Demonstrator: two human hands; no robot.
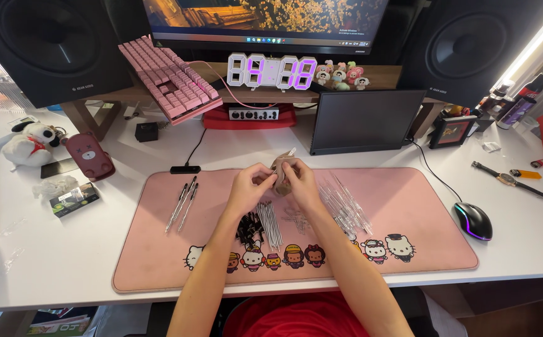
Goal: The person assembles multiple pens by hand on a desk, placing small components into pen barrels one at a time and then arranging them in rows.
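Note:
My left hand (251, 185) and my right hand (297, 184) meet above the middle of a pink desk mat (408, 249). Together they hold a small clear pen barrel (282, 168), its tip poking up between the fingers. Below the hands lie a pile of black pen parts (247, 227), a bundle of thin refills (271, 224) and small springs (297, 218). To the right is a heap of clear pen barrels (345, 205). Three assembled pens (182, 204) lie at the mat's left.
A mouse (472, 220) sits right of the mat, a wristwatch (508, 180) beyond it. A dark tablet (366, 120), a digital clock (271, 70), a tilted pink keyboard (170, 78), two speakers and a monitor stand behind. A plush toy (29, 142) lies at the left.

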